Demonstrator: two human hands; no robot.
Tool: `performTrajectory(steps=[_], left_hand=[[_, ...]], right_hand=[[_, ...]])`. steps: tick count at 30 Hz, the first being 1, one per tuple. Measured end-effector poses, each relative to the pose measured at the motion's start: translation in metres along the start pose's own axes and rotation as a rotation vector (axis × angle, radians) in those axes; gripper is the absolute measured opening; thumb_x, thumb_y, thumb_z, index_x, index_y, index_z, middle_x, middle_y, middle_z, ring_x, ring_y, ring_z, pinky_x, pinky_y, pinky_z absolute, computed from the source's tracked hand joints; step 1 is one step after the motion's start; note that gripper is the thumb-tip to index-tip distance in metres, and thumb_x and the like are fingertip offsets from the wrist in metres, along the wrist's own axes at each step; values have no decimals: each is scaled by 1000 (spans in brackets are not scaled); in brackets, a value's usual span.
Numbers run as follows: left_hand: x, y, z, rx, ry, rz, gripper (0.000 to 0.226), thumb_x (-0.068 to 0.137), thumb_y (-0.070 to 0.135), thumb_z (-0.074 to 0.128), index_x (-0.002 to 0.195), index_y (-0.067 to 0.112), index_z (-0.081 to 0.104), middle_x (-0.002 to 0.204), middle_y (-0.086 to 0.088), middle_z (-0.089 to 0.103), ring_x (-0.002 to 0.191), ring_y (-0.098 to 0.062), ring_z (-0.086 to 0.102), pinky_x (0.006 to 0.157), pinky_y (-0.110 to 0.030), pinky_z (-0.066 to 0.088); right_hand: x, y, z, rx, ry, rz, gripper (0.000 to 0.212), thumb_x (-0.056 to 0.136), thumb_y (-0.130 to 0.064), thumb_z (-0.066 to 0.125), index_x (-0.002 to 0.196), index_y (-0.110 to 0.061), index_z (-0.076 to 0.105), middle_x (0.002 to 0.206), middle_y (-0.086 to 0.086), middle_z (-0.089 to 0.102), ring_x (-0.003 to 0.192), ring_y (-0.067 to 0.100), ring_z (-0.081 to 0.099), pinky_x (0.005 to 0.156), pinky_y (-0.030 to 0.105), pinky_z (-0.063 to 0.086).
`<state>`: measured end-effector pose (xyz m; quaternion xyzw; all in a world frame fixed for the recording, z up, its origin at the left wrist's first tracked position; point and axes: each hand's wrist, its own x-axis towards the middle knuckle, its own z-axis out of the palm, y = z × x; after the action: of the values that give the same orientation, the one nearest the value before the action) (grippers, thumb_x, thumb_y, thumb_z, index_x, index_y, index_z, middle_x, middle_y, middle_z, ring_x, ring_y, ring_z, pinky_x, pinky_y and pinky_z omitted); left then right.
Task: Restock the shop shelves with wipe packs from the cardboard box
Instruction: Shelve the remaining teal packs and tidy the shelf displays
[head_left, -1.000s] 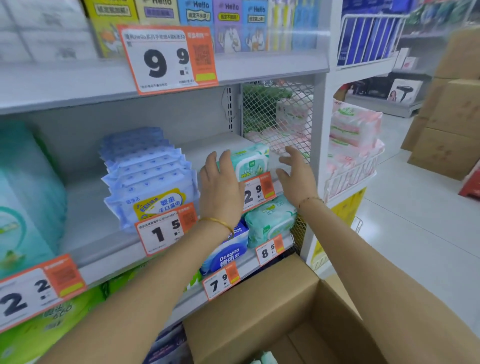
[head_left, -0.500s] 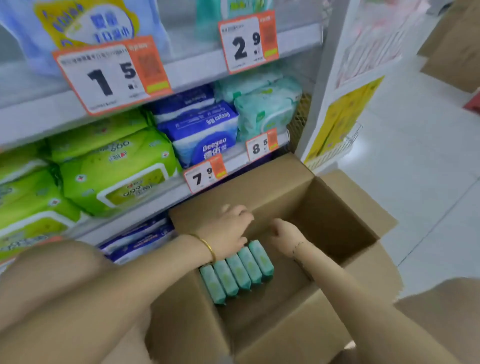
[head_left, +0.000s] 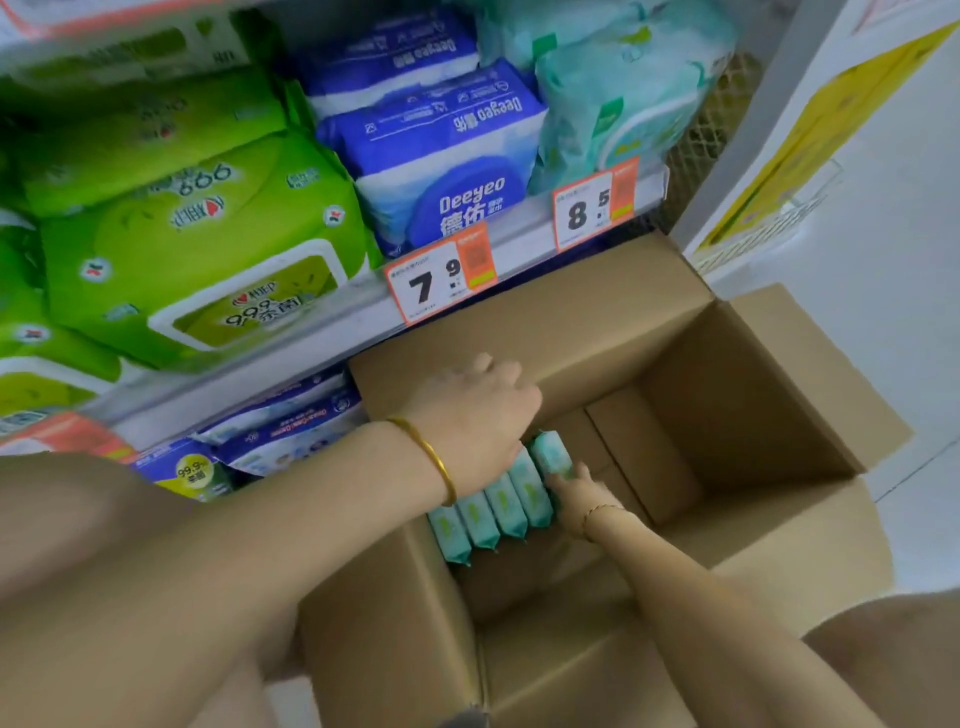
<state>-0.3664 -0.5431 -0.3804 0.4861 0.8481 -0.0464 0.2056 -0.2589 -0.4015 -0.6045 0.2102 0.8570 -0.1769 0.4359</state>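
An open cardboard box (head_left: 737, 415) stands on the floor against the shelving. A row of several teal wipe packs (head_left: 498, 512) stands on edge along its left inner wall. My left hand (head_left: 467, 415), with a gold bangle on the wrist, lies over the far ends of the packs, its fingers curled down behind them and hidden. My right hand (head_left: 579, 496) is deeper in the box at the right end of the row, its fingers round the rightmost pack (head_left: 548, 452), which sits slightly higher than the others.
Above the box, a shelf (head_left: 332, 338) holds green packs (head_left: 197, 249), blue Deeyeo packs (head_left: 447, 171) and teal packs (head_left: 613, 93), with price tags 7.9 (head_left: 439, 280) and 8.5 (head_left: 595, 208). More packs (head_left: 291, 431) fill the bottom shelf. White floor (head_left: 914, 374) lies to the right.
My hands came down from the upper shelf into the box. Since half a second ago they have closed in on the row, and the rightmost pack has lifted a little.
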Motion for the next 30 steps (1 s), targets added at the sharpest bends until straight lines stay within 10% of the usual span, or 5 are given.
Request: performTrajectory(steps=[8, 15, 23, 30], left_hand=[[6, -1, 6, 7, -12, -1, 30, 95, 32, 44, 121, 17, 44, 125, -4, 43, 115, -23, 41, 83, -34, 43], [5, 3, 2, -68, -62, 42, 41, 92, 37, 50, 127, 17, 43, 129, -4, 44, 118, -23, 43, 92, -40, 47], [-23, 34, 5, -360, 226, 33, 54, 79, 35, 68, 120, 23, 37, 114, 0, 57, 98, -17, 57, 72, -27, 47], [-50, 10, -54, -1503, 263, -228, 27, 84, 4, 64, 105, 11, 49, 105, -9, 62, 80, -13, 65, 60, -27, 60]], right_hand=[[5, 4, 1, 195, 130, 61, 39, 86, -35, 50, 125, -33, 49, 126, 8, 34, 103, 30, 50, 90, 40, 51], [-69, -3, -82, 1052, -25, 288, 37, 93, -43, 48, 105, -9, 58, 112, 17, 57, 92, 31, 62, 82, 41, 53], [-200, -16, -139, 1352, -172, -125, 52, 95, -58, 28, 112, -21, 59, 105, 18, 61, 98, 31, 61, 85, 43, 52], [-245, -14, -184, 1240, 400, -259, 40, 94, -37, 49, 130, -19, 48, 77, 8, 59, 73, 22, 62, 66, 35, 56]])
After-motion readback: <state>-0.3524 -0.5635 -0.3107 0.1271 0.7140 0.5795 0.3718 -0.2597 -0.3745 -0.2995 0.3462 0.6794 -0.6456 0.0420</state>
